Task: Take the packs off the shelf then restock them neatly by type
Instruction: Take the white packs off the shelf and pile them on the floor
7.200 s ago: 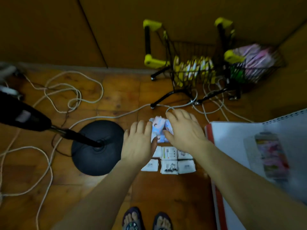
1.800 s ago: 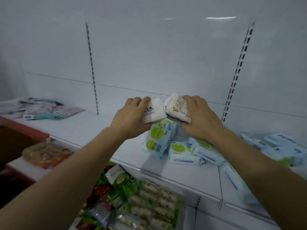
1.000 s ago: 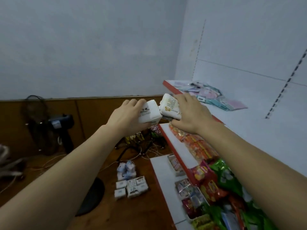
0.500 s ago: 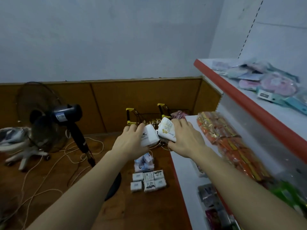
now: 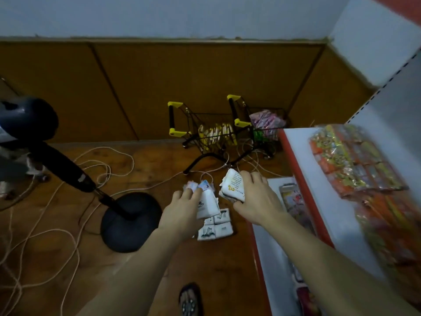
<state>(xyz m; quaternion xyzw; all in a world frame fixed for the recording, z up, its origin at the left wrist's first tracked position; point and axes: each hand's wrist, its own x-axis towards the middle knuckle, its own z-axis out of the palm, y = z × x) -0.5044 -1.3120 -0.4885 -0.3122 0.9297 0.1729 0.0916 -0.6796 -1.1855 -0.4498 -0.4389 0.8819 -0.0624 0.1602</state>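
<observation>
Packs are what we carry in both hands, and the move ahead, as we judge it, turns on where the sorted cluster on the floor lies from them. Going left to right: our left hand (image 5: 182, 213) curls round a white pack (image 5: 207, 205), thumb side up, its long axis running up and away from us. Just past its fingertips sits a small pink-and-blue pack (image 5: 199, 185) on the wooden floor (image 5: 68, 224). Directly beneath the left hand's pack lies the row of white packs (image 5: 216, 228), flat on the floor and touching one another. Our right hand (image 5: 257, 199) grips a second white pack with orange print (image 5: 232, 185), tilted with its long axis up and to the left. So the floor cluster lies below and between our hands, nearer the left. The right hand hangs by the red edge of the lowest shelf (image 5: 255, 247), so we think it has farther to reach across.
</observation>
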